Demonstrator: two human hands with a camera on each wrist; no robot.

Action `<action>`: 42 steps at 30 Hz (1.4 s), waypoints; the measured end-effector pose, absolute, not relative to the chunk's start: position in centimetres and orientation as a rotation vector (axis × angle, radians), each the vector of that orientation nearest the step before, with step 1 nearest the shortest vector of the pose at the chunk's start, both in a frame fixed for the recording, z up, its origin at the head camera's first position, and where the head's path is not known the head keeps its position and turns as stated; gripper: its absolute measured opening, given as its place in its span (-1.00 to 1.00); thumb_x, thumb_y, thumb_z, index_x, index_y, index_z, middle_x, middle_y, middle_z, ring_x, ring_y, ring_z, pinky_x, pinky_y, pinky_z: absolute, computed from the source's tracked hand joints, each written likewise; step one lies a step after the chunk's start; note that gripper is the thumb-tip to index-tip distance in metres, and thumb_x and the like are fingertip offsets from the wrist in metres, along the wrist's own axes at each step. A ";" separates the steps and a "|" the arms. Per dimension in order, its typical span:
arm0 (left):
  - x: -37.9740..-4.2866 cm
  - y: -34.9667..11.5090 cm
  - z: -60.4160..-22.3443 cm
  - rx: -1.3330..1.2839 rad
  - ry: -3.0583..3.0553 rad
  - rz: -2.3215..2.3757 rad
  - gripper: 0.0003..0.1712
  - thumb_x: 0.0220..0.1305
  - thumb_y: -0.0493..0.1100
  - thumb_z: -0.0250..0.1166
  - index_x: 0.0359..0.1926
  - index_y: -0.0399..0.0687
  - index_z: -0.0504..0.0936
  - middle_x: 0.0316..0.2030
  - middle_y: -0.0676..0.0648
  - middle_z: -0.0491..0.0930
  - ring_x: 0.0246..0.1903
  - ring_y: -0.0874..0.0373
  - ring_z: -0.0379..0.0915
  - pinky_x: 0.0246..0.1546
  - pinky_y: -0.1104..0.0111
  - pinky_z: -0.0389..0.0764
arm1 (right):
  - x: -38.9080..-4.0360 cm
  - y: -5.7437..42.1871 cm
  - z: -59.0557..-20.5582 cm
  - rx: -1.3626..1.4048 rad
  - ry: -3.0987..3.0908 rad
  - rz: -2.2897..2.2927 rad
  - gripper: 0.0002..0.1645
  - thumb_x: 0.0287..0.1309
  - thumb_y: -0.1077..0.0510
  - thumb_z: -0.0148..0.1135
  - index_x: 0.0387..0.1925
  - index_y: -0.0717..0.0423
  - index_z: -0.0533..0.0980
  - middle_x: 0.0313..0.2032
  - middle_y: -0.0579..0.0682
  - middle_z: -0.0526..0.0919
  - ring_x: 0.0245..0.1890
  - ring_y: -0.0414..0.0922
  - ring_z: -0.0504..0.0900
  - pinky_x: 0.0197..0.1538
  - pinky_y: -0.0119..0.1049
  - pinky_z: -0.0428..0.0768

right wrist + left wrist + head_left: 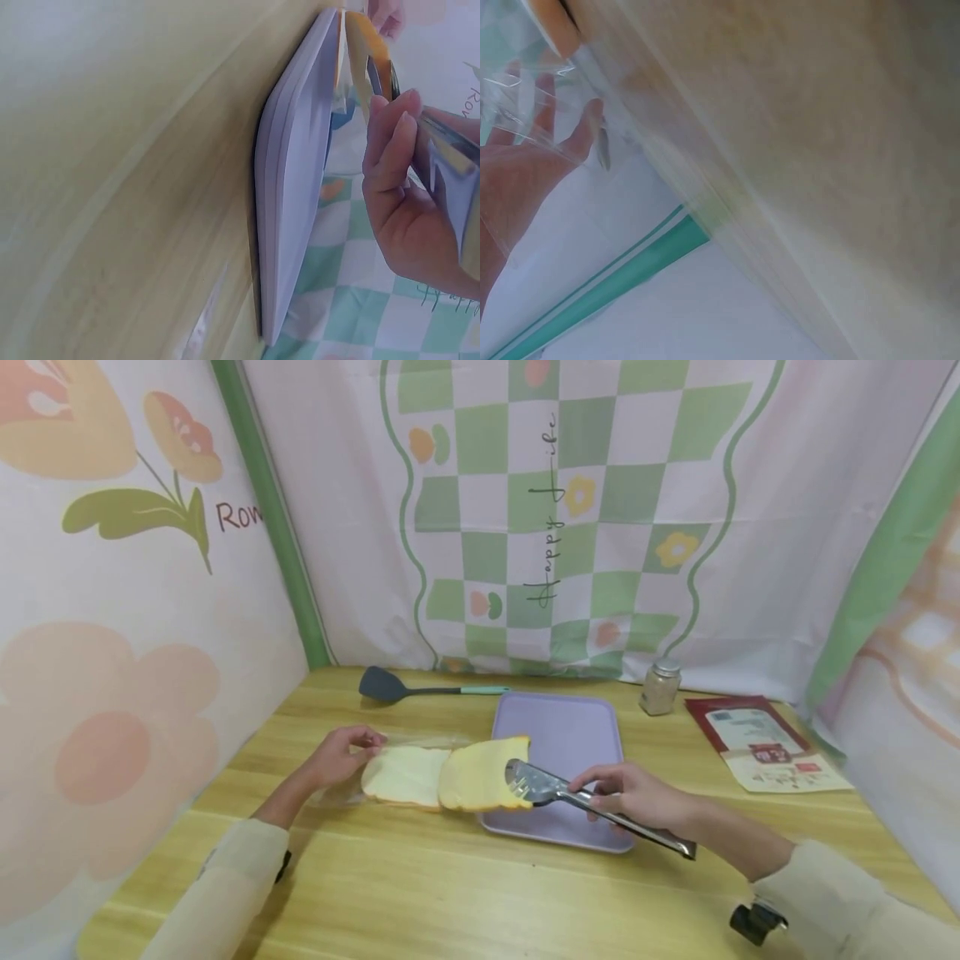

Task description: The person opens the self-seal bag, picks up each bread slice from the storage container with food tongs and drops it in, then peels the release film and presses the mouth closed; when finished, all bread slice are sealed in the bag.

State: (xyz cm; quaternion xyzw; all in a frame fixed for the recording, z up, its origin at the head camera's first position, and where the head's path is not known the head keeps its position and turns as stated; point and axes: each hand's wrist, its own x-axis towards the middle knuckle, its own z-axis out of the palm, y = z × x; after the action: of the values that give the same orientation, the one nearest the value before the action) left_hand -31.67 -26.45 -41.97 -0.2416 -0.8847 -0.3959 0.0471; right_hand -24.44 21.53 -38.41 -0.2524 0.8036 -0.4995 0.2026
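My right hand (637, 795) grips metal serving tongs (611, 810), whose head clamps the right edge of a bread slice (480, 774). That slice overlaps the left side of the lilac tray (577, 828). On its left, a paler bread slice (405, 774) meets it edge to edge, with clear plastic bag film (337, 795) around its left end. My left hand (345, 754) holds the bag by that end, fingers at the slice's upper left corner. In the left wrist view, the left hand (536, 154) shows behind clear plastic. The tongs (442, 161) slant through the curled right fingers.
A dark spatula (384, 685) with a mint handle lies at the back left, its end near the tray. Behind the tray to the right stands a small glass jar (661, 687). A red and cream packet (765, 745) lies flat at the right.
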 end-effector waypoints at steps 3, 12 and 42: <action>-31.7 -26.5 -42.1 -0.734 -2.704 -1.207 -0.91 0.34 -0.38 0.23 -0.17 -0.31 0.62 -0.02 -0.27 0.65 -0.06 -0.16 0.58 -0.01 0.03 0.61 | -24.2 20.9 -38.6 -0.659 2.211 -1.429 -0.64 0.30 0.33 0.16 0.12 0.32 0.49 -0.36 0.17 0.66 -0.50 -0.07 0.56 -0.46 -0.29 0.60; -31.9 -26.6 -42.2 -0.727 -2.705 -1.198 -0.94 0.34 -0.36 0.23 -0.21 -0.29 0.61 -0.01 -0.26 0.65 -0.05 -0.17 0.58 0.00 0.04 0.61 | -23.6 19.2 -39.1 -0.472 2.102 -1.537 -0.59 0.33 0.26 0.16 0.19 0.24 0.47 -0.34 0.13 0.57 -0.59 -0.14 0.54 -0.56 -0.39 0.56; -31.8 -26.5 -42.0 -0.742 -2.691 -1.178 -0.94 0.36 -0.36 0.24 -0.22 -0.30 0.63 -0.05 -0.22 0.68 -0.11 -0.08 0.60 -0.04 0.11 0.60 | -24.1 13.4 -40.3 -0.399 2.102 -1.577 -0.65 0.38 0.23 0.10 0.16 0.10 0.51 -0.28 0.16 0.58 -0.55 -0.12 0.55 -0.57 -0.35 0.55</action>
State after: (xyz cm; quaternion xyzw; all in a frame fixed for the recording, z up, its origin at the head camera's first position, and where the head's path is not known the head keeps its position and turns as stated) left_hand -31.81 -26.53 -41.96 -0.2445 -0.8868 -0.3881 0.0557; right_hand -24.11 13.42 -40.28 -0.1458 0.7677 -0.5762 0.2396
